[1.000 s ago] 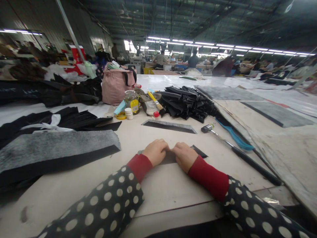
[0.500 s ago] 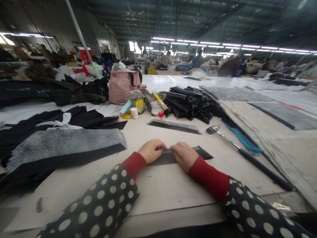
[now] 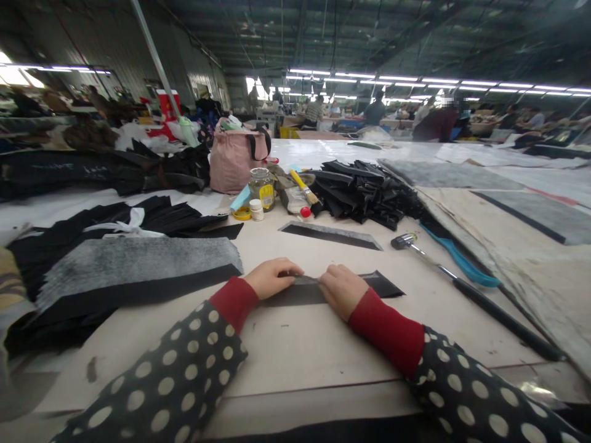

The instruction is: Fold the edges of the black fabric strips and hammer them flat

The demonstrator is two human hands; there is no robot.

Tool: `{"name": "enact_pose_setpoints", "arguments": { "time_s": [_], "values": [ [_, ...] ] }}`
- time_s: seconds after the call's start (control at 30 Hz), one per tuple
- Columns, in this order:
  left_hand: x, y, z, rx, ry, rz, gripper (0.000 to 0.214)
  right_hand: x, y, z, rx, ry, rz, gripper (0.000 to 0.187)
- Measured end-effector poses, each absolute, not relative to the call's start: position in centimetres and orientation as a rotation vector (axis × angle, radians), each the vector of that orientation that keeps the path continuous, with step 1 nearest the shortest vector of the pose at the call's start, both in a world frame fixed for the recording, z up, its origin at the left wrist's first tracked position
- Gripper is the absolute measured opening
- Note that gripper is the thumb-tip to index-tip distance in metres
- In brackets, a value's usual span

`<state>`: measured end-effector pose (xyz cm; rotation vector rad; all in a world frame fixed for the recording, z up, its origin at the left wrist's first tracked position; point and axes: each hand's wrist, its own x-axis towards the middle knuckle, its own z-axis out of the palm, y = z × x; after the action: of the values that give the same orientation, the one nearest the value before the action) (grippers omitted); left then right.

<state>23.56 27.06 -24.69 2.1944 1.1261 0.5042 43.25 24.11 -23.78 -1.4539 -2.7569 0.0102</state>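
Observation:
A black fabric strip [image 3: 302, 296] lies across the board in front of me, its far edge folded over toward me. My left hand [image 3: 273, 279] pinches that folded edge near the strip's left part, thumb and fingers closed. Close to the middle, my right hand [image 3: 341, 289] presses its closed fingertips on the same fold. The strip's pointed right end shows beyond my right hand, while my left hand covers part of its left end. Just past my hands lies another strip [image 3: 330, 235], black with a grey fuzzy backing.
A hammer [image 3: 455, 283] and a blue-handled tool [image 3: 462, 258] lie at the right. Black pieces [image 3: 364, 191] are heaped behind, near a glass jar [image 3: 261, 189], a brush [image 3: 305, 187] and a pink bag [image 3: 237, 160]. Grey-backed panels [image 3: 143, 264] are stacked at left.
My left hand has slid left along the fold, widening the gap between my hands. The right hand stays at about the same spot. A blurred yellowish-grey shape has entered at the left edge.

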Motion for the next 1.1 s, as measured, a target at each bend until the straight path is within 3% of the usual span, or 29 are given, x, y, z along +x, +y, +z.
{"name": "enact_pose_setpoints", "arguments": {
  "time_s": [0.13, 0.37, 0.63, 1.1],
  "values": [
    [23.0, 26.8, -25.0, 2.104, 1.209, 0.526, 0.025, 43.3, 24.5, -24.6, -1.39, -2.651, 0.147, 0.027],
    [23.9, 26.4, -25.3, 2.141, 1.28, 0.59, 0.024, 42.5, 25.1, -24.8, -1.228, -2.633, 0.321, 0.045],
    [23.3, 26.3, -24.9, 2.356, 1.036, 0.53, 0.027, 41.2, 24.4, -23.7, -1.312, -2.895, 0.061, 0.026],
    [21.0, 26.0, -24.1, 2.193, 1.16, 0.441, 0.027, 41.2, 23.9, -23.6, -1.298, -2.842, 0.078, 0.039]
  ]
}}
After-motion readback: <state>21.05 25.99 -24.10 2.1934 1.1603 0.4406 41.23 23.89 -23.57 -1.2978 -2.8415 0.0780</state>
